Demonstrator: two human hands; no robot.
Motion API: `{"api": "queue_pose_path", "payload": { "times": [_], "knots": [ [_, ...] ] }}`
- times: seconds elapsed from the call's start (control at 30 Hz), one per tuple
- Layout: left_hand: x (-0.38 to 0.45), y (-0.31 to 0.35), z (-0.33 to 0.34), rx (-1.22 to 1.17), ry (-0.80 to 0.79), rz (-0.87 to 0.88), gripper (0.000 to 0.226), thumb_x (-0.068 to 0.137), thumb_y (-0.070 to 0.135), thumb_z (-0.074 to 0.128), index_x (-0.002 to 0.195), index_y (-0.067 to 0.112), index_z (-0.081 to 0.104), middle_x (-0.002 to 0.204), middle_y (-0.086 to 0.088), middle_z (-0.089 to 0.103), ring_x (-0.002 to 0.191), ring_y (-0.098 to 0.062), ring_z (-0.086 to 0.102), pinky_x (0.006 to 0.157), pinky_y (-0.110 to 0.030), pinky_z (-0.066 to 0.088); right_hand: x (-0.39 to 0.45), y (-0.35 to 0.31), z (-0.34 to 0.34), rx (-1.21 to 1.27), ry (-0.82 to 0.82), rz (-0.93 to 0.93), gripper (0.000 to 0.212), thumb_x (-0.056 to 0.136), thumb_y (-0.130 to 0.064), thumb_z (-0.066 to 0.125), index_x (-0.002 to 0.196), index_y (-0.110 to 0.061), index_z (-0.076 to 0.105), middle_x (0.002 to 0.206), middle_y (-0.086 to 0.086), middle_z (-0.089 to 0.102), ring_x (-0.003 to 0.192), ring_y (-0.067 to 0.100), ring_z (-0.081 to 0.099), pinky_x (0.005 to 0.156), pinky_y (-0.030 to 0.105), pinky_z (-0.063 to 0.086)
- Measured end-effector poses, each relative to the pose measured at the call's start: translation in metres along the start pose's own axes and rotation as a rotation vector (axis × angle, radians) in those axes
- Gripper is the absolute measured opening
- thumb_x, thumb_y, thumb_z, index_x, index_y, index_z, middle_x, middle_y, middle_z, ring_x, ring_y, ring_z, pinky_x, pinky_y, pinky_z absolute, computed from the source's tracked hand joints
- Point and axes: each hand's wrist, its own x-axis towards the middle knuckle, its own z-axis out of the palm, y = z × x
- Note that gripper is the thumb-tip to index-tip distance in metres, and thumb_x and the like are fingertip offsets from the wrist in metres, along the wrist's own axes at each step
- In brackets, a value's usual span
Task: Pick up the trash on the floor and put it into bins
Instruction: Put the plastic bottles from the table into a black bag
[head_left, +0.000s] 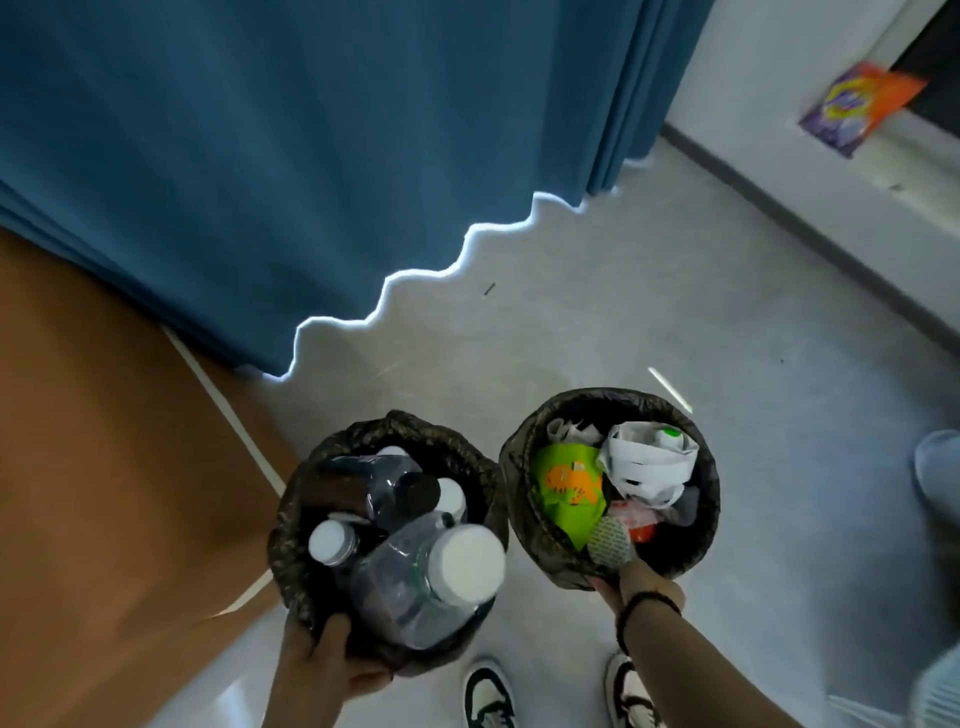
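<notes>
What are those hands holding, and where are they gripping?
Each holds a bin by its near rim: the left hand grips the bottle bin, the right hand the wrapper bin.

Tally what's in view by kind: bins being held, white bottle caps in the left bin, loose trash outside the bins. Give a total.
Bins held: 2, left bin in the left hand, right bin in the right hand
White bottle caps visible: 4
Loose trash: 2, white straw, orange-purple packet
Total: 8

bottle bin (291, 525) left, wrapper bin (709, 499) right, curtain (311, 156) behind.
</notes>
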Motion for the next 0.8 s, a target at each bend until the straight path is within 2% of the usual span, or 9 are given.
{"api": "queue_pose_path", "payload": {
  "times": [0.07, 0.13, 0.17, 0.27, 0.47, 0.53, 0.63, 0.73, 0.8],
  "knots": [
    [-0.018, 0.026, 0.008, -0.022, -0.026, 0.038, 0.034, 0.101, 0.002, 0.037, 0.128, 0.023, 0.041, 0.101, -0.021, 0.058, 0.035, -0.029, 0.057, 0.034, -0.033, 0.05, -0.025, -0.02, -0.008, 0.013, -0.035, -0.06, 0.047, 0.09, -0.013, 0.061, 0.131, 0.002, 0.042, 0.127, 0.025, 0.054, 0.102, 0.044, 0.06, 0.073, 0.046, 0.057],
    [-0.041, 0.05, 0.018, 0.011, -0.047, 0.088, 0.022, 0.102, 0.005, 0.037, 0.119, 0.018, 0.042, 0.096, -0.018, 0.059, 0.038, -0.025, 0.058, 0.037, -0.03, 0.051, -0.059, -0.047, -0.026, -0.01, -0.118, -0.096, 0.045, 0.094, -0.013, 0.055, 0.134, 0.001, 0.04, 0.131, 0.022, 0.051, 0.109, 0.041, 0.057, 0.058, 0.037, 0.059],
    [-0.044, 0.057, 0.021, 0.022, -0.054, 0.082, 0.019, 0.102, 0.006, 0.038, 0.117, 0.016, 0.042, 0.099, -0.019, 0.059, 0.041, -0.025, 0.06, 0.039, -0.029, 0.052, -0.068, -0.055, -0.027, -0.009, -0.144, -0.111, 0.044, 0.093, -0.011, 0.055, 0.133, 0.001, 0.04, 0.128, 0.022, 0.052, 0.105, 0.041, 0.058, 0.057, 0.038, 0.059],
    [-0.067, 0.088, 0.038, 0.001, -0.101, 0.077, 0.018, 0.102, 0.008, 0.038, 0.119, 0.013, 0.043, 0.105, -0.02, 0.058, 0.052, -0.03, 0.061, 0.037, -0.027, 0.053, -0.104, -0.092, -0.047, 0.073, -0.108, -0.177, 0.044, 0.088, -0.008, 0.063, 0.127, 0.001, 0.047, 0.112, 0.023, 0.058, 0.08, 0.039, 0.062, 0.073, 0.049, 0.057],
    [-0.095, 0.138, 0.088, -0.033, -0.209, 0.115, 0.023, 0.1, 0.005, 0.036, 0.122, 0.005, 0.044, 0.102, -0.022, 0.059, 0.046, -0.025, 0.064, 0.038, -0.025, 0.052, -0.133, -0.165, -0.075, 0.106, -0.168, -0.245, 0.042, 0.09, 0.006, 0.05, 0.131, 0.0, 0.044, 0.125, 0.025, 0.053, 0.099, 0.048, 0.059, 0.082, 0.051, 0.054],
    [-0.098, 0.152, 0.111, -0.031, -0.237, 0.143, 0.022, 0.1, 0.006, 0.036, 0.12, 0.007, 0.045, 0.101, -0.021, 0.059, 0.04, -0.019, 0.063, 0.038, -0.025, 0.052, -0.133, -0.192, -0.079, 0.1, -0.164, -0.269, 0.047, 0.084, 0.012, 0.051, 0.13, -0.001, 0.044, 0.127, 0.023, 0.053, 0.106, 0.046, 0.058, 0.086, 0.051, 0.053],
    [-0.094, 0.172, 0.152, 0.0, -0.227, 0.132, 0.025, 0.1, 0.007, 0.037, 0.123, 0.005, 0.046, 0.101, -0.022, 0.061, 0.044, -0.021, 0.064, 0.038, -0.025, 0.051, -0.128, -0.229, -0.086, 0.111, -0.187, -0.277, 0.05, 0.086, 0.014, 0.047, 0.133, -0.001, 0.041, 0.13, 0.019, 0.05, 0.116, 0.042, 0.053, 0.093, 0.048, 0.05],
    [-0.085, 0.19, 0.199, 0.03, -0.221, 0.137, 0.031, 0.099, 0.008, 0.037, 0.125, -0.005, 0.047, 0.092, -0.024, 0.063, 0.043, -0.02, 0.065, 0.037, -0.025, 0.05, -0.123, -0.266, -0.09, 0.152, -0.198, -0.263, 0.045, 0.089, 0.014, 0.043, 0.132, 0.002, 0.042, 0.13, 0.02, 0.051, 0.112, 0.045, 0.054, 0.083, 0.045, 0.055],
    [-0.082, 0.205, 0.238, 0.038, -0.226, 0.126, 0.034, 0.099, 0.009, 0.037, 0.128, -0.007, 0.045, 0.094, -0.026, 0.064, 0.044, -0.021, 0.066, 0.038, -0.025, 0.05, -0.12, -0.299, -0.092, 0.148, -0.21, -0.251, 0.042, 0.089, 0.013, 0.041, 0.13, 0.002, 0.043, 0.126, 0.024, 0.052, 0.107, 0.048, 0.056, 0.069, 0.044, 0.057]
  ]
}}
